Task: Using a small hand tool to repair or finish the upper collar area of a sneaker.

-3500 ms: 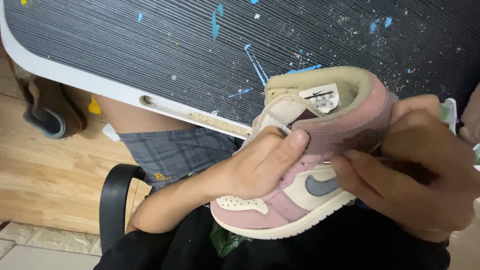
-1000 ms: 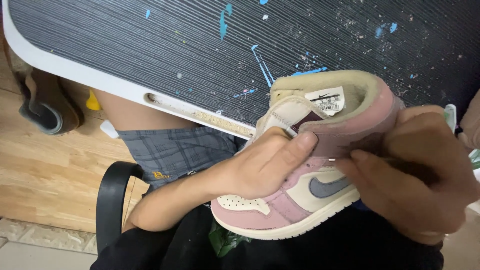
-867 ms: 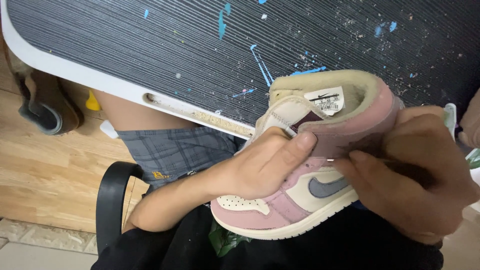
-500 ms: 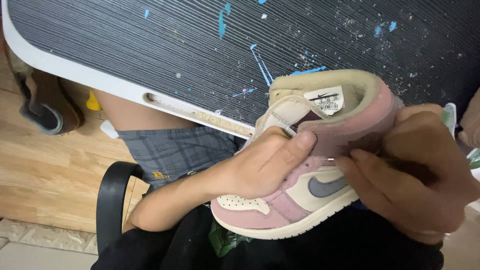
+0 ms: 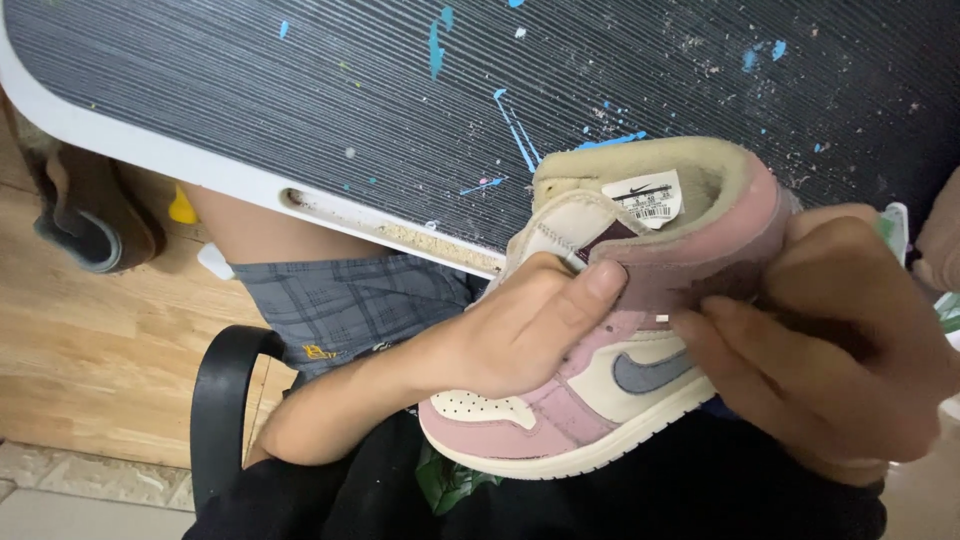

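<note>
A small pink and cream high-top sneaker (image 5: pixel 560 420) with a grey side mark lies on its side over my lap, toe pointing toward me. My left hand (image 5: pixel 505 335) wraps the middle of the shoe, thumb pressed against its ankle strap. My right hand (image 5: pixel 830 345) grips the heel and collar from the right, fingers curled onto the side panel. The white tongue label (image 5: pixel 645 198) faces up inside the padded collar. The lace area is hidden under my left hand.
A dark ribbed table mat (image 5: pixel 400 90) with blue paint spatters fills the top, edged by a white rim (image 5: pixel 200 170). A black chair armrest (image 5: pixel 215 400) curves at lower left over a wooden floor (image 5: pixel 90 350). A dark slipper (image 5: pixel 85 215) lies at far left.
Almost nothing differs; both hands keep their hold on the sneaker, with only a slight shift of the view.
</note>
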